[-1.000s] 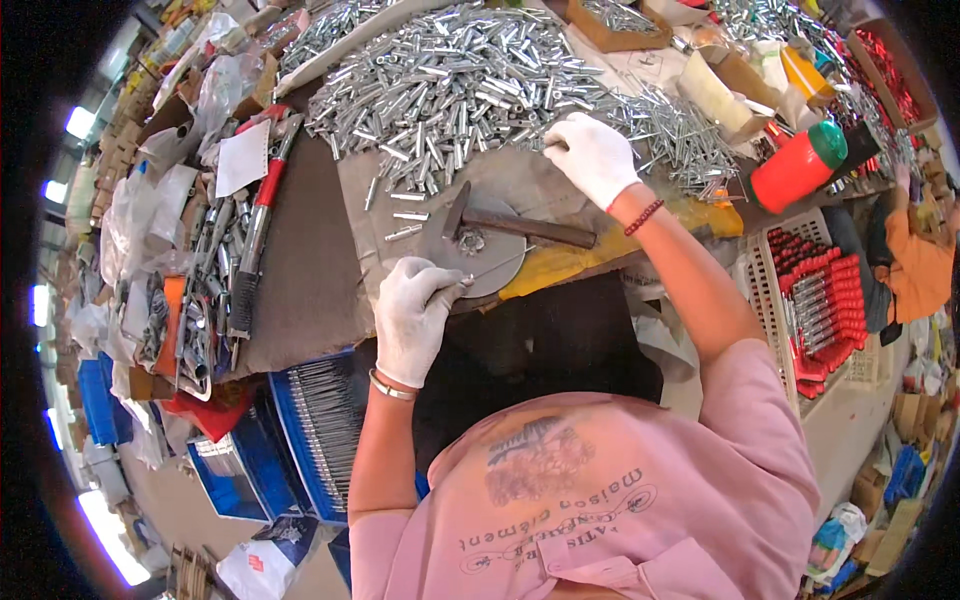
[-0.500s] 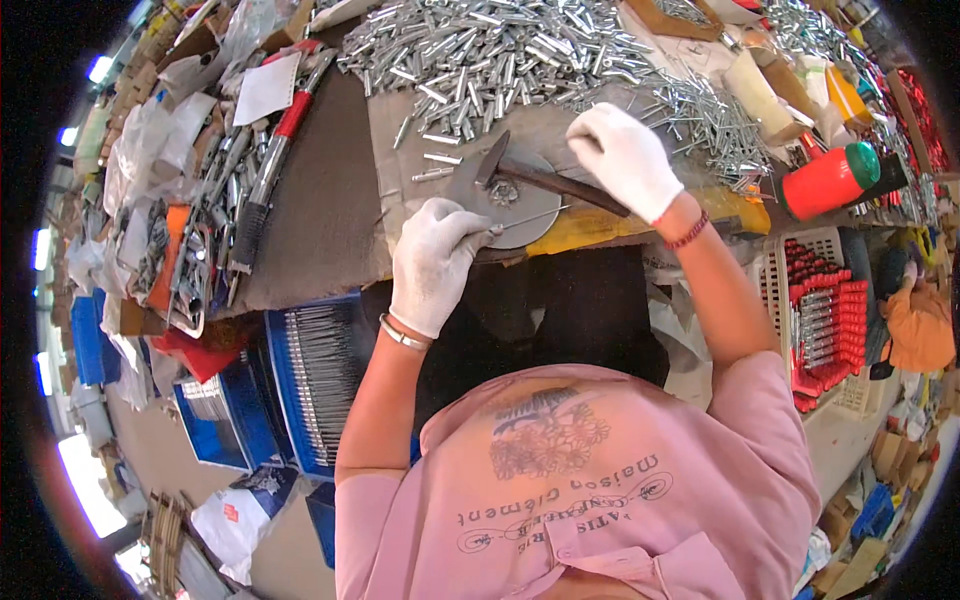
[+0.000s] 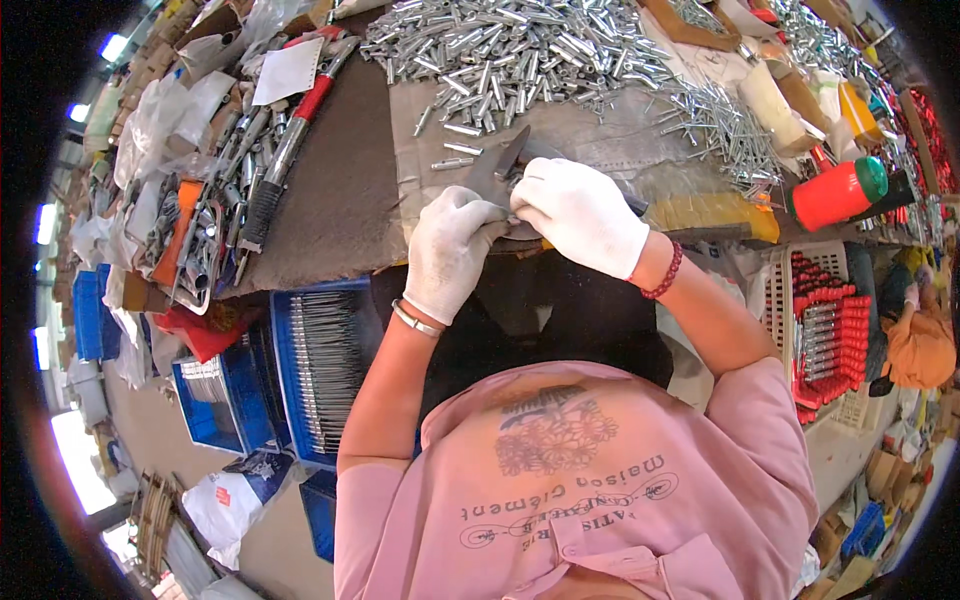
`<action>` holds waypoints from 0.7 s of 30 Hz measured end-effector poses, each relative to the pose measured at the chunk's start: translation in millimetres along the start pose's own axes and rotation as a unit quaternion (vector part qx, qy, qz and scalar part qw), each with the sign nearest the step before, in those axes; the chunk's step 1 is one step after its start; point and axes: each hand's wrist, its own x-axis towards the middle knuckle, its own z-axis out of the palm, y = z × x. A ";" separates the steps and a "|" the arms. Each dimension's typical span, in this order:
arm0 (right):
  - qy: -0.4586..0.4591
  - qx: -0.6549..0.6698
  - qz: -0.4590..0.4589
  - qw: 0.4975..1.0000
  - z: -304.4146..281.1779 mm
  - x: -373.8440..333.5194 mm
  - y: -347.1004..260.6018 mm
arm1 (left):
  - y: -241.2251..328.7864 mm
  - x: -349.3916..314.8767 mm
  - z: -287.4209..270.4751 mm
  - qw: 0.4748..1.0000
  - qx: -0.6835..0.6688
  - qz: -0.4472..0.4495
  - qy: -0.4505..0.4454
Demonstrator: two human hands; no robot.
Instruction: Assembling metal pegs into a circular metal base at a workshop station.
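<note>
My left hand (image 3: 450, 252), in a white glove, is pinched shut on a thin metal rod, mostly hidden now behind the gloves. My right hand (image 3: 583, 212), gloved too, meets its fingertips with closed fingers; anything in them is too small to make out. Both hands are over a grey round plate (image 3: 487, 180) near the bench's front edge. A hammer (image 3: 513, 152) lies across this plate, its dark head showing behind the right hand and its handle largely covered by it.
A heap of metal sleeves (image 3: 520, 60) covers the bench's far side, with thin metal pins (image 3: 735, 130) to its right. Tools (image 3: 215, 190) crowd the left. A red-and-green cylinder (image 3: 838, 192) lies at right. Below are a blue bin of rods (image 3: 283, 370) and a cream basket (image 3: 780, 300).
My right hand has come left and down to meet the left hand's fingertips. The rod, which stuck out to the right of my left hand, is now mostly covered.
</note>
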 end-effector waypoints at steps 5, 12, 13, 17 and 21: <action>-0.033 -0.124 -0.058 0.990 -13.3 4.6 -18.5 | 2.8 0.2 -5.6 0.997 0.049 0.059 0.022; 0.008 -0.158 0.006 0.987 -20.3 -8.6 -24.1 | 12.0 -3.4 -6.4 1.000 0.010 0.022 0.019; 0.021 -0.181 0.033 0.983 -25.9 -10.3 -22.6 | 12.9 -3.4 -7.3 0.999 0.013 0.025 0.020; -0.001 -0.189 0.107 0.976 -26.0 -24.4 4.8 | 17.0 -2.2 -8.5 1.000 0.001 0.008 0.015; 0.050 -0.051 0.158 0.985 -28.3 -31.8 5.3 | 14.3 -2.4 -8.3 1.000 -0.001 -0.005 0.007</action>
